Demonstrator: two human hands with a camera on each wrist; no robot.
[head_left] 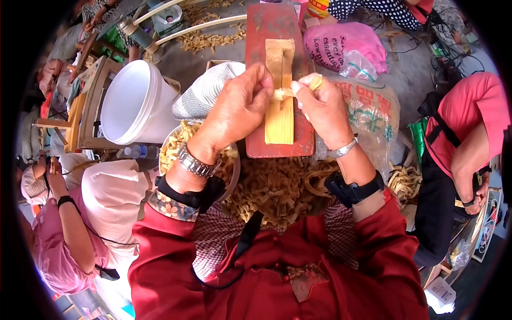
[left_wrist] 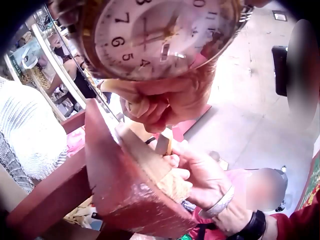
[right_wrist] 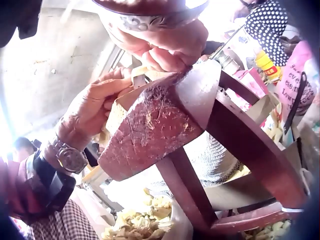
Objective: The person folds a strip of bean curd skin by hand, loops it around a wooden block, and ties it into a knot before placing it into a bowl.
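A yellow wooden block (head_left: 279, 125) with a long groove lies on a narrow red bench (head_left: 261, 48). Across the block runs a pale yellowish strip (head_left: 282, 94). My left hand (head_left: 237, 109) pinches the strip's left end between thumb and fingers. On the other side my right hand (head_left: 324, 109) grips its right end with curled fingers, and a yellowish piece (head_left: 317, 82) sticks up from that fist. Both hands stay close over the block. In the left wrist view, the left fingertips (left_wrist: 155, 112) are just above the block (left_wrist: 145, 155), partly hidden by the hand.
Below the bench lies a heap of yellowish strips (head_left: 277, 192). To the left are a bowl of strips (head_left: 232, 176), a white mesh bag (head_left: 208, 90) and a white bucket (head_left: 128, 101). A pink bag (head_left: 346, 45) and a printed sack (head_left: 373, 106) lie right. People sit on both sides.
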